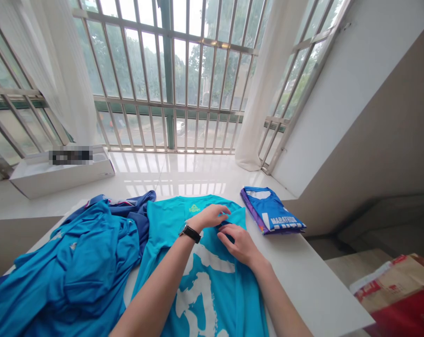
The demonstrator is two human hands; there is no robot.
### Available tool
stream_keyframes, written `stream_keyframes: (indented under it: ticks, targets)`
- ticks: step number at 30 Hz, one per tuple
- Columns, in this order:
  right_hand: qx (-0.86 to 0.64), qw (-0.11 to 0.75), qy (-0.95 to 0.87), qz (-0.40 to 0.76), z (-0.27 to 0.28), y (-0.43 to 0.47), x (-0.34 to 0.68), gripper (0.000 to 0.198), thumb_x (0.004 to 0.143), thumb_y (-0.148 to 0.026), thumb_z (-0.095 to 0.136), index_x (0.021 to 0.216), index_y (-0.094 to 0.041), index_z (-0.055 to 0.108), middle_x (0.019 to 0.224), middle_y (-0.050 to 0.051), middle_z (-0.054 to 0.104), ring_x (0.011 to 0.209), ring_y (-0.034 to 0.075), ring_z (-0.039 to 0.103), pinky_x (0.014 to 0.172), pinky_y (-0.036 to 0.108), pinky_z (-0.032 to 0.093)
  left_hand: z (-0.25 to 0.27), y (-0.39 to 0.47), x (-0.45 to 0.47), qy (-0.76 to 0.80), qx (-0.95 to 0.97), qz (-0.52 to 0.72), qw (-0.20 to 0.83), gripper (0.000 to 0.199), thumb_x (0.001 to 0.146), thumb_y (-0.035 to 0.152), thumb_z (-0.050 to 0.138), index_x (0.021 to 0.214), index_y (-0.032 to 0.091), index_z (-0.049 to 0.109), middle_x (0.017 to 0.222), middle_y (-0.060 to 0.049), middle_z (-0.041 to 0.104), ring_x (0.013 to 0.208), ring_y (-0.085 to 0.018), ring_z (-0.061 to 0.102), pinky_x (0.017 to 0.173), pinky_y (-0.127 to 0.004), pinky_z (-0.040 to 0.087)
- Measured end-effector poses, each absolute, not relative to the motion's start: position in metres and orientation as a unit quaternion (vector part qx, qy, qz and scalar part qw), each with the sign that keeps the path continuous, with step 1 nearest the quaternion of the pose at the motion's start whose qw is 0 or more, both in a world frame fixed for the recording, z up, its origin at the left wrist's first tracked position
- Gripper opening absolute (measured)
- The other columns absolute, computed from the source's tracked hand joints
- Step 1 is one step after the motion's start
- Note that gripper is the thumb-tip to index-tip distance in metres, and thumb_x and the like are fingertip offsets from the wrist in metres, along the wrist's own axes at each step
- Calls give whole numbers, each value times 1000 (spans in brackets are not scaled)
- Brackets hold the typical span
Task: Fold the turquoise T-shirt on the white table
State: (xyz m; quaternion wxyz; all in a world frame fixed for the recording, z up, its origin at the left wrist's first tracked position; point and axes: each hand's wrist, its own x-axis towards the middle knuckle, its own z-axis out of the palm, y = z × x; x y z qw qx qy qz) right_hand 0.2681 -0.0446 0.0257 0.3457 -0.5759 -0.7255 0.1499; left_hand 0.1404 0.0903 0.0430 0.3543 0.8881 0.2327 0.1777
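Note:
A turquoise T-shirt (222, 290) with large white brush lettering and a small yellow-green logo lies spread out in front of me. My left hand (212, 216), with a black-strapped watch (190, 233) at its wrist, is over the upper right part of the shirt, its fingers loosely bent and apart. Just below and to the right, my right hand (239, 241) rests on the same part, thumb apart from the fingers. A small dark fold of cloth shows between the two hands. One side of the shirt is turned inward under my right forearm.
Crumpled blue garments (92, 262) are heaped on the left. A folded stack with a blue marathon shirt (273, 208) on top sits at the right of the white table (313, 290). A white box (64, 175) stands on the sill; a red-and-brown bag (398, 290) is lower right.

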Motion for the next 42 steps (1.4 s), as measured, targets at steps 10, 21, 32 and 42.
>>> stream_keyframes:
  ticks: [10, 21, 32, 42]
  targets:
    - [-603, 580, -548, 4, 13, -40, 288, 50, 102, -41, 37, 66, -20, 63, 62, 1, 64, 54, 15, 57, 59, 28, 43, 42, 75, 148, 190, 955, 120, 192, 34, 76, 20, 70, 109, 25, 72, 122, -5, 68, 109, -27, 62, 91, -32, 48]
    - [-618, 545, -558, -95, -1, -23, 299, 29, 99, -36, 39, 101, -19, 62, 99, 9, 68, 88, 21, 63, 78, 35, 51, 12, 100, 154, 444, 754, 294, 385, 14, 97, 27, 48, 97, 20, 60, 80, -3, 65, 80, -19, 63, 76, -28, 45]
    - [-691, 463, -552, -59, -19, 34, 322, 29, 91, -33, 44, 107, -17, 62, 106, 14, 65, 90, 25, 61, 89, 44, 51, 12, 99, 142, 354, 732, 262, 520, 71, 79, 24, 66, 146, 23, 42, 112, -4, 67, 90, -19, 64, 81, -31, 50]
    - [-705, 449, -547, -45, -22, 34, 326, 34, 91, -31, 43, 118, -16, 59, 114, 14, 65, 108, 27, 61, 96, 43, 50, 35, 108, 119, 294, 739, 251, 552, 46, 79, 32, 72, 123, 20, 70, 130, -8, 66, 120, -28, 57, 100, -36, 46]
